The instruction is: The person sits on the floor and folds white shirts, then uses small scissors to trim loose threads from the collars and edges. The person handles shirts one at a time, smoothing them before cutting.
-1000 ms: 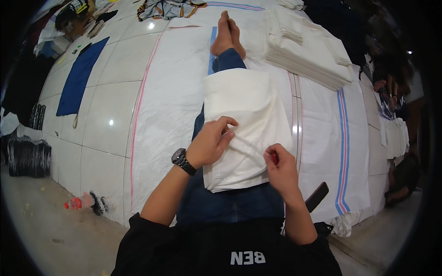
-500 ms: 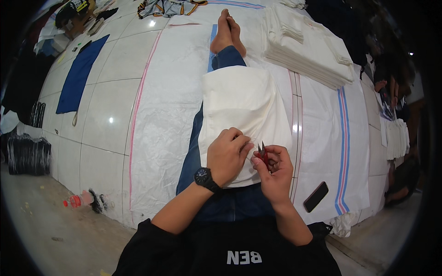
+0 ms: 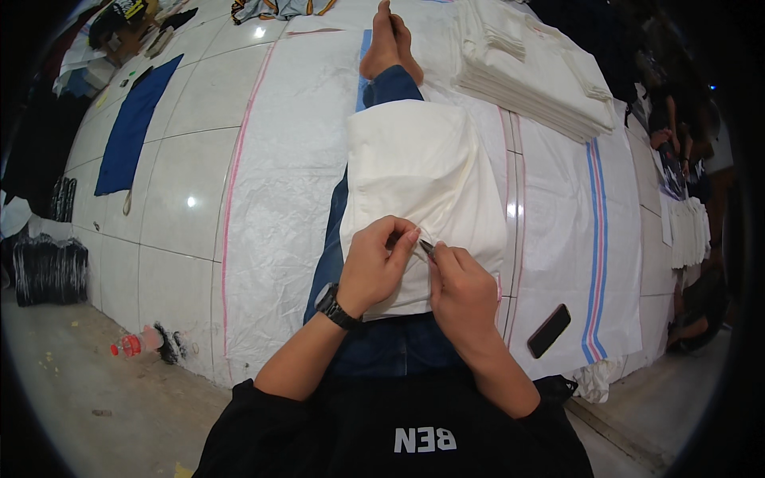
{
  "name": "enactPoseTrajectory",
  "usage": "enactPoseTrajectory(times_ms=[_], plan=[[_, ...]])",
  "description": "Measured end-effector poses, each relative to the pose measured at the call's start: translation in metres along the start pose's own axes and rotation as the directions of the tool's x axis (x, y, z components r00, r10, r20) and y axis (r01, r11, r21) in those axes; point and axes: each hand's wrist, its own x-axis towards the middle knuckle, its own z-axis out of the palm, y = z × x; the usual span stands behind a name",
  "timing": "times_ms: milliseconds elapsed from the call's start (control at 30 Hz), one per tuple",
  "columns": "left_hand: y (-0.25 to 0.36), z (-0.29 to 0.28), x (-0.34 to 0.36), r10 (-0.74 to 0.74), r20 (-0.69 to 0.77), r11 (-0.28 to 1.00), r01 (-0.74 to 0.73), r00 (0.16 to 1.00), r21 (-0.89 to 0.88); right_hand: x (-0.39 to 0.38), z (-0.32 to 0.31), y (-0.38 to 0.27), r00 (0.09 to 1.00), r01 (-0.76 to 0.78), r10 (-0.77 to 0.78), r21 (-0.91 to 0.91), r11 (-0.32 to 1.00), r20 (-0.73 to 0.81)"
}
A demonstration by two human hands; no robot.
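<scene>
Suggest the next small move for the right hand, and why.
I'd probably angle the snips slightly away from the left hand before closing them: the right hand holds their metal tips right by the left fingers, pinched above the white cloth. What they pinch is too small to tell.

Sat with legs [image 3: 398,86] outstretched and held left hand [image 3: 373,263] and right hand [image 3: 466,296] close together out in front.
Slanted the left forearm [image 3: 301,358] inward from lower left and the right forearm [image 3: 502,370] from lower right. Pinched with left thumb [image 3: 403,249] and forefinger [image 3: 401,224], with the back of the hand upward. Curled the right fingers [image 3: 451,256] into a closed grip, just beside the left thumb. Rested bare feet [image 3: 385,52] well ahead, close together.
</scene>
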Motion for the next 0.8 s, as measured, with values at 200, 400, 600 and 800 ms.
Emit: enactPoseTrajectory(times_ms=[200,400,600,800], plan=[[-0.007,0.0,-0.005,-0.01,-0.085,0.995,0.002,0.996,-0.097,0.003,-0.001,-0.002,0.999,0.028,-0.025,-0.061,0.998,0.04],[-0.005,-0.003,-0.004,-0.054,-0.072,0.986,0.042,0.996,-0.164,0.012,0.001,-0.007,0.994,0.073,-0.068,-0.06,0.996,0.083],[-0.017,-0.022,-0.014,-0.022,-0.067,0.973,0.006,0.998,-0.233,0.011,0.002,-0.005,0.993,0.066,-0.062,-0.04,0.997,0.097],[-0.077,-0.187,-0.063,-0.073,-0.502,0.981,0.153,0.862,0.12,-0.007,-0.025,0.03,0.969,-0.218,0.249,0.507,0.834,0.009]])
